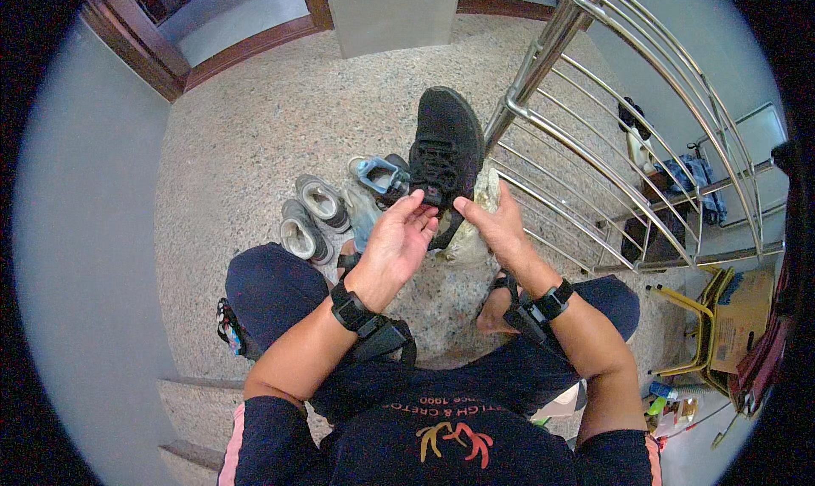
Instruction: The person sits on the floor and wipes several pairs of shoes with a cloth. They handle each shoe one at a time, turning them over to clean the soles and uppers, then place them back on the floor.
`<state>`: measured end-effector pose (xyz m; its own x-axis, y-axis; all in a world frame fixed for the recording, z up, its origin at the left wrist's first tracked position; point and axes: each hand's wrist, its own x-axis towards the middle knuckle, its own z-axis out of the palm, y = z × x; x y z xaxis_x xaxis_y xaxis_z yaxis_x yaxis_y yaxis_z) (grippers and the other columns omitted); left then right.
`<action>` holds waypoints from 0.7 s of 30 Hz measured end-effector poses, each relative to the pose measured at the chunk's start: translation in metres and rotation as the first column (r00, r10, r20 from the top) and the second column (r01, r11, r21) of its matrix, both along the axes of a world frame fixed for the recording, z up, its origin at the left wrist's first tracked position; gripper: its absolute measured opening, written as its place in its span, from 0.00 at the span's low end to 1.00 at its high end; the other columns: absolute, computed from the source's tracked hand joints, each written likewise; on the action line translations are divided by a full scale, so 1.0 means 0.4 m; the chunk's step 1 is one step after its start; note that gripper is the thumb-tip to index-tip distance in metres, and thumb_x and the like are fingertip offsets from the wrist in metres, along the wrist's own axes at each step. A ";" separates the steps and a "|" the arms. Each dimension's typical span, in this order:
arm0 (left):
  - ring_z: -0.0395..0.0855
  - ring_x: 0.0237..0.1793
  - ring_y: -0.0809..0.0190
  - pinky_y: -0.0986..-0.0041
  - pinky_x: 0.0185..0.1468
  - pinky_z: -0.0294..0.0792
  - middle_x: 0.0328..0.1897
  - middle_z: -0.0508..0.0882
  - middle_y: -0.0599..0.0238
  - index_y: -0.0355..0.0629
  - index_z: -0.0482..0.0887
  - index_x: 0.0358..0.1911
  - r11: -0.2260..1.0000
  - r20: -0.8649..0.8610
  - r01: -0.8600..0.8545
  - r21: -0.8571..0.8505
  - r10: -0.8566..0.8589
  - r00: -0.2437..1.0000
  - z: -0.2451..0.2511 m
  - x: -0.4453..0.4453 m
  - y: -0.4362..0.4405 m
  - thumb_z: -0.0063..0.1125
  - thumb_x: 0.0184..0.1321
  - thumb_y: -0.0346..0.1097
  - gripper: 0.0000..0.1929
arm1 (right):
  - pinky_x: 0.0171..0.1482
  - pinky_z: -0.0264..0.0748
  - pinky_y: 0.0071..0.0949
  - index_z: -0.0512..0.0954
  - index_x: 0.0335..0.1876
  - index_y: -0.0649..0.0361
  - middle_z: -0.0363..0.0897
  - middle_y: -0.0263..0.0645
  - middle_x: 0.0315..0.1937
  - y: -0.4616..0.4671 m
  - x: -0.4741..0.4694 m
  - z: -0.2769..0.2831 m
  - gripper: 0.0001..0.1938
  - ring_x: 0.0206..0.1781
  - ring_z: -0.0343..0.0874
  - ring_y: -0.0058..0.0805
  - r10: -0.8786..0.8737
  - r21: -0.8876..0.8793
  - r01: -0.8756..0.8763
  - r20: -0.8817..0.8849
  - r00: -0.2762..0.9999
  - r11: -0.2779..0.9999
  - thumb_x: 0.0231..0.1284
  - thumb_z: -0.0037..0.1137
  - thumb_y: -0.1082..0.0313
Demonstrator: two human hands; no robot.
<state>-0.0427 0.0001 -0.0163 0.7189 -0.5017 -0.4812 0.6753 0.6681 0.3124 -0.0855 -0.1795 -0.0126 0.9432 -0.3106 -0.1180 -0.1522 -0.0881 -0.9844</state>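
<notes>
A black lace-up shoe [446, 142] is held up before me, toe pointing away and laces facing up. My right hand [500, 222] grips the heel end, its thumb at the collar, with a crumpled pale yellowish cloth or bag [479, 231] between palm and shoe. My left hand [407, 231] is at the other side of the collar, palm up, fingers curled by the tongue; whether it grips the shoe is not clear. Behind the shoe, partly hidden, a light blue plastic container [380, 174] is near other dark footwear on the floor.
A pair of grey shoes [307, 225] rests on the speckled stone floor [255, 117] at left. A curved metal railing [573, 148] rises on the right. Stone steps [197, 403] lie at lower left. A yellow metal frame [707, 320] and a cardboard box [742, 314] stand at far right.
</notes>
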 end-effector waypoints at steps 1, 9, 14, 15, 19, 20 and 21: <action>0.80 0.52 0.54 0.63 0.60 0.71 0.47 0.84 0.57 0.39 0.77 0.48 1.000 -0.005 -0.025 -0.009 0.025 1.000 0.003 0.001 0.001 0.56 0.66 0.34 0.10 | 0.52 0.76 0.29 0.70 0.59 0.64 0.81 0.38 0.48 0.005 -0.003 -0.004 0.31 0.47 0.79 0.28 -0.005 0.036 0.004 0.019 1.000 0.999 0.53 0.71 0.60; 0.79 0.53 0.62 0.71 0.55 0.70 0.51 0.84 0.62 0.41 0.80 0.48 0.979 0.152 0.090 -0.181 -0.063 0.986 0.060 0.018 -0.013 0.58 0.66 0.36 0.11 | 0.58 0.74 0.32 0.69 0.61 0.64 0.79 0.41 0.53 0.014 -0.002 -0.010 0.31 0.53 0.78 0.30 0.063 0.210 -0.042 -0.095 0.993 0.977 0.55 0.69 0.57; 0.77 0.48 0.70 0.73 0.52 0.71 0.50 0.81 0.72 0.42 0.78 0.57 0.734 0.626 0.020 0.679 -0.592 0.507 0.077 0.025 0.006 0.66 0.59 0.45 0.24 | 0.60 0.73 0.32 0.67 0.63 0.66 0.78 0.44 0.55 0.019 -0.004 -0.002 0.37 0.56 0.77 0.34 0.100 0.146 -0.100 0.012 0.995 0.984 0.52 0.71 0.52; 0.77 0.49 0.70 0.73 0.53 0.71 0.51 0.81 0.72 0.41 0.78 0.58 0.777 0.659 0.010 0.630 -0.541 0.522 0.074 0.027 0.008 0.66 0.60 0.43 0.24 | 0.60 0.73 0.32 0.67 0.63 0.66 0.78 0.44 0.55 0.019 -0.005 0.001 0.38 0.56 0.77 0.34 0.071 0.097 -0.070 0.000 0.998 0.993 0.51 0.72 0.52; 0.81 0.49 0.63 0.70 0.58 0.72 0.51 0.84 0.65 0.37 0.80 0.55 0.894 0.325 0.207 0.398 -0.349 0.879 0.045 0.054 0.008 0.63 0.62 0.35 0.19 | 0.58 0.74 0.32 0.67 0.64 0.67 0.79 0.44 0.54 0.027 -0.018 0.012 0.40 0.55 0.77 0.33 0.200 -0.059 -0.202 -0.042 0.979 0.978 0.50 0.73 0.51; 0.82 0.51 0.60 0.68 0.59 0.72 0.52 0.84 0.61 0.37 0.80 0.55 0.966 0.340 0.155 0.206 -0.219 0.915 0.032 0.063 -0.006 0.60 0.63 0.35 0.18 | 0.58 0.74 0.32 0.67 0.63 0.67 0.79 0.44 0.54 0.028 -0.018 0.016 0.39 0.55 0.78 0.33 0.218 -0.040 -0.220 -0.052 0.975 0.975 0.50 0.73 0.50; 0.83 0.52 0.57 0.65 0.61 0.72 0.54 0.85 0.58 0.36 0.79 0.56 0.996 0.279 0.073 0.060 -0.087 0.956 0.020 0.074 -0.010 0.57 0.65 0.35 0.18 | 0.58 0.74 0.32 0.68 0.63 0.67 0.79 0.44 0.54 0.029 -0.017 0.023 0.39 0.54 0.78 0.33 0.258 -0.019 -0.259 -0.054 0.965 0.966 0.50 0.73 0.50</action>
<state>-0.0131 -0.0039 -0.0083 0.7872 -0.5438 -0.2909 0.6061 0.5950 0.5278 -0.0924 -0.1678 -0.0036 0.9849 -0.0605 -0.1623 -0.1700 -0.1564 -0.9730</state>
